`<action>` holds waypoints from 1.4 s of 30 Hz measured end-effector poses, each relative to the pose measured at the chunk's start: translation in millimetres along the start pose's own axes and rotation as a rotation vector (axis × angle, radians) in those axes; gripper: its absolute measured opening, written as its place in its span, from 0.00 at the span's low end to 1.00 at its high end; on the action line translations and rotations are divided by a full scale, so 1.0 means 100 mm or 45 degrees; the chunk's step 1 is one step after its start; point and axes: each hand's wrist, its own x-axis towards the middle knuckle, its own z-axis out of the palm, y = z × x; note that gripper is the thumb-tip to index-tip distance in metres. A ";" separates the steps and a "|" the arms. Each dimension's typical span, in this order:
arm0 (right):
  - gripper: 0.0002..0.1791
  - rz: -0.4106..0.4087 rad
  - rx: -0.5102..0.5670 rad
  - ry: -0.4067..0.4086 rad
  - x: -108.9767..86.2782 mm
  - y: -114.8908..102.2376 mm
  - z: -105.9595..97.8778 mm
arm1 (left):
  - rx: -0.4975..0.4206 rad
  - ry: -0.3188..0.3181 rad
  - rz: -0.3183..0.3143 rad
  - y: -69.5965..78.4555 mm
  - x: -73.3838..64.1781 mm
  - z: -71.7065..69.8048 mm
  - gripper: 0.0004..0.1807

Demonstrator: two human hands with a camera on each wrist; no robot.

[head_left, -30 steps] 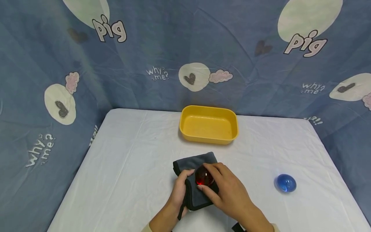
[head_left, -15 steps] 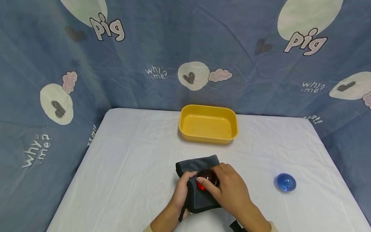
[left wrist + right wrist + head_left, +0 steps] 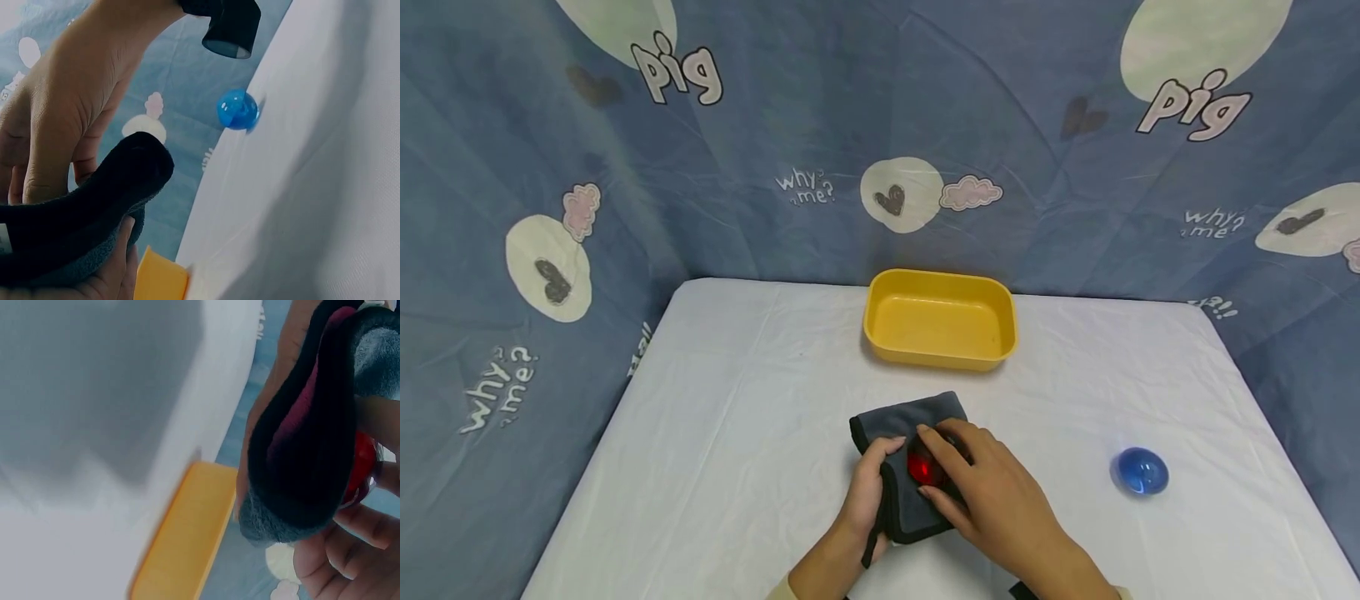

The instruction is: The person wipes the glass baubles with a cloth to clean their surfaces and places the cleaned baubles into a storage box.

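Observation:
A folded grey cloth with black edging lies across my left hand, which grips it from the left with the thumb on top. Against the cloth's upper face, my right hand holds a clear red ball between thumb and fingers. In the right wrist view the red ball shows behind the cloth, whose folds reveal a pink inner layer. The left wrist view has the cloth hiding the ball.
A clear blue ball sits on the white-covered table at the right. Behind the hands stands a yellow rectangular tub. A blue printed curtain hangs around the table's back and sides.
My right hand shifts its fingers over the red ball, turning slightly, with the index finger now further across its top. The cloth dips toward me, then returns. The blue ball and tub stay put.

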 end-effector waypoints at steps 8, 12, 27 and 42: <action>0.37 0.021 0.028 0.003 0.00 0.00 -0.03 | 0.022 0.019 -0.027 -0.02 -0.02 0.01 0.35; 0.38 0.042 0.011 0.082 0.00 -0.01 -0.02 | 0.018 0.023 -0.023 -0.02 -0.02 0.02 0.34; 0.27 0.361 0.019 0.182 0.07 -0.04 0.09 | 0.031 0.029 -0.093 -0.04 -0.04 0.03 0.34; 0.37 0.225 -0.008 0.051 0.03 -0.07 0.02 | 0.036 0.072 -0.016 0.02 -0.04 -0.03 0.37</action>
